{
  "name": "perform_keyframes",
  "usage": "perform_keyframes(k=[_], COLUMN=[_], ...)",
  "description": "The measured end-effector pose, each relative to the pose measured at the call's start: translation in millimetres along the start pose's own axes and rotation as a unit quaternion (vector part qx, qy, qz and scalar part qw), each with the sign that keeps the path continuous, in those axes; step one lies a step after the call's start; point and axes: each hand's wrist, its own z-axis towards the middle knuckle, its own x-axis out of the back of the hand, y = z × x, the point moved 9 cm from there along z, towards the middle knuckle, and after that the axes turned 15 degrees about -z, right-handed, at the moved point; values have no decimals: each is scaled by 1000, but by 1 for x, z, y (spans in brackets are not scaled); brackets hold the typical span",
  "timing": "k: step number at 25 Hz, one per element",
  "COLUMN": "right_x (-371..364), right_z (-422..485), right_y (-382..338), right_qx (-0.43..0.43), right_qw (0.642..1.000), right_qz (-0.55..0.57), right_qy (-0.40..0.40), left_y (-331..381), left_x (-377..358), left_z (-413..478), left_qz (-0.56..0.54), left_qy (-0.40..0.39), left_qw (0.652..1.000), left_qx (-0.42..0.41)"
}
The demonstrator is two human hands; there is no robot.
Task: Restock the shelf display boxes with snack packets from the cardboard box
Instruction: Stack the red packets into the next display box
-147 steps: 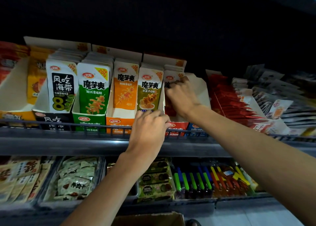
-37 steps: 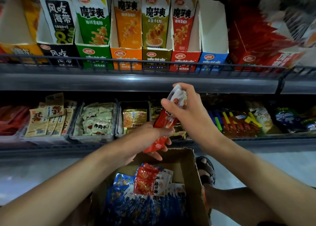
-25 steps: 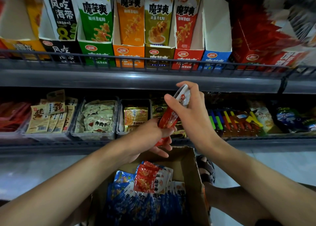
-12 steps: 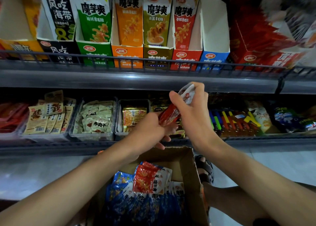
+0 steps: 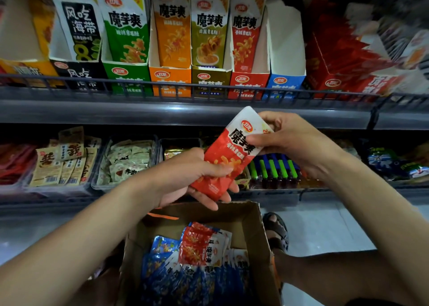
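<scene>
Packets point(image 5: 233, 159), perhaps several, gripped between both hands point(image 5: 185, 178) point(image 5: 294, 143).

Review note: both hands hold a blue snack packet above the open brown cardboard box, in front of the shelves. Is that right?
Not quite. The head view shows that the snack packet held by the left hand and the right hand is red and white, not blue. It is above the open brown cardboard box, in front of the shelves.

Both bare forearms reach forward and converge. The left hand point(image 5: 185, 178) holds the lower end of a red snack packet point(image 5: 228, 157) (thumb on top, fingers point(image 5: 205, 200) beneath), and the right hand point(image 5: 292, 143) pinches its upper end.
</scene>
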Motion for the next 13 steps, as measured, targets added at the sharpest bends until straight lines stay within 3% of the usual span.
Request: perform_keyframes(k=[6, 13], right_x=[-14, 9], right_z=[1, -10], right_y=[17, -15], right_qx=[-36, 65], right_qw=[996, 996], right_qz=[33, -44], right_qy=[-75, 32], left_y=[-1, 25], left_x=[-2, -12], left_z=[-5, 2], left_qz=[16, 34], left_qy=[-35, -42], left_qw=[999, 999], left_qx=[25, -3])
